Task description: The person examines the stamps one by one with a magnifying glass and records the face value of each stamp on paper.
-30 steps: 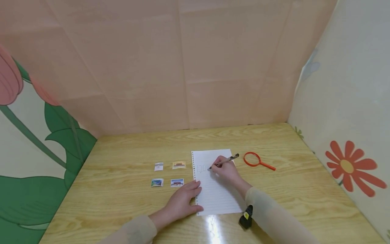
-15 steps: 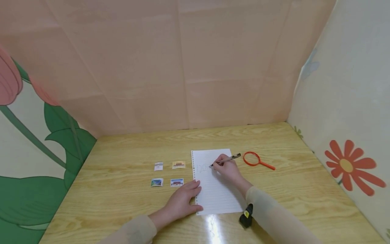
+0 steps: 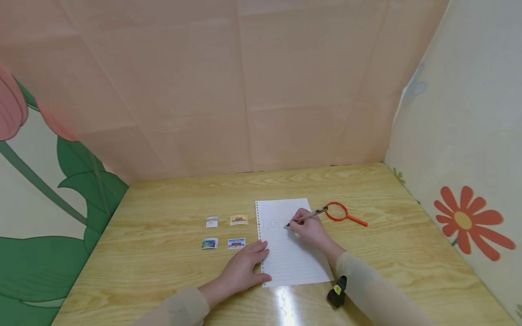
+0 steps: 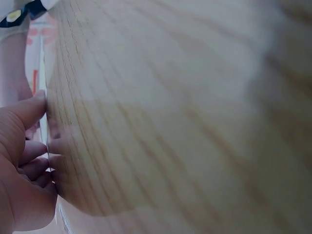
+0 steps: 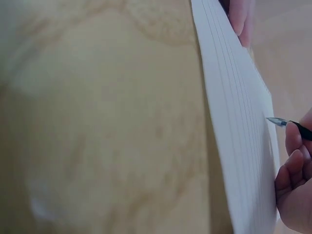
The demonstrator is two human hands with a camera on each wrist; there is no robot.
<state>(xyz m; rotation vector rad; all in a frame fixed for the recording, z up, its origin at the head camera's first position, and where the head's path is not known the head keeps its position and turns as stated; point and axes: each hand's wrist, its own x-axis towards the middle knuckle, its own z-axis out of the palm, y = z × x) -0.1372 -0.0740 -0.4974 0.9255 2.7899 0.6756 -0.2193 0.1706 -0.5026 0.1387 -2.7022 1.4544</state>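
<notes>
A sheet of lined paper (image 3: pixel 285 265) with punched holes down its left side lies on the table. Grey handwriting (image 3: pixel 271 224) runs along its upper part. My right hand (image 3: pixel 311 231) grips a pen (image 3: pixel 319 211), its tip at the right end of the writing. In the right wrist view the pen's pointed tip (image 5: pixel 277 121) is at the lined page (image 5: pixel 236 97). My left hand (image 3: pixel 241 268) rests with extended fingers on the paper's lower left edge. In the left wrist view, the left hand (image 4: pixel 27 185) lies flat against the tabletop.
Several small stamp-like pictures, among them a yellow one (image 3: pixel 239 220) and a blue one (image 3: pixel 210 243), lie left of the paper. A red magnifying glass (image 3: pixel 346 215) lies to its right. A pink backdrop (image 3: pixel 244 113) stands behind the wooden table (image 3: pixel 163 267).
My right hand and the pen have shifted right along the line, uncovering more writing. The left hand stays on the paper's edge.
</notes>
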